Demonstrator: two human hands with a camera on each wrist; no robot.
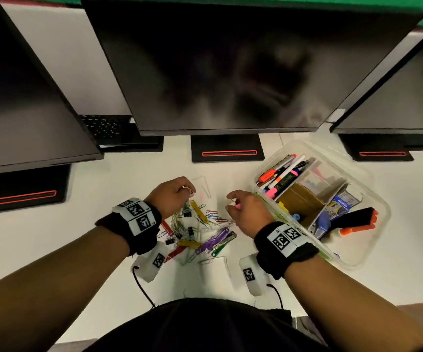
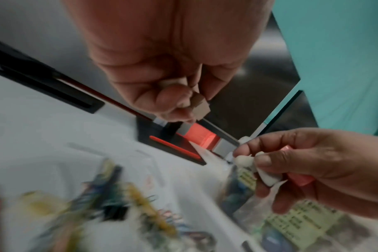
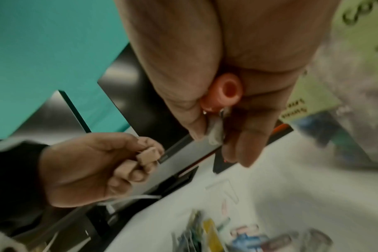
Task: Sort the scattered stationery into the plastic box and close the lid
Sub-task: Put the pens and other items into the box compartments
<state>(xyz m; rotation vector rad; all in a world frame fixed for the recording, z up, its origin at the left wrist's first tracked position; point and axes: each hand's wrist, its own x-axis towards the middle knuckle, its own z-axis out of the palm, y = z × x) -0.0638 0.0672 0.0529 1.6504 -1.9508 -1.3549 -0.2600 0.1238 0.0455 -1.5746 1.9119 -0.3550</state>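
Both forearms reach forward over the white bench (image 1: 119, 179), wrists banded: the left hand (image 1: 171, 196) hangs above the pile of clips (image 1: 197, 232) with fingers curled, pinching a small beige block (image 2: 200, 108), while the right hand (image 1: 246, 210) is clenched round a pink cap (image 3: 221, 94) and a white piece (image 2: 268, 177) just left of the plastic box (image 1: 357, 260). The box lies open on the bench to the right, its long axis running from far-left to near-right; the pens (image 1: 281, 174) in its far compartment lie slanted, tips toward the monitors (image 1: 218, 72)
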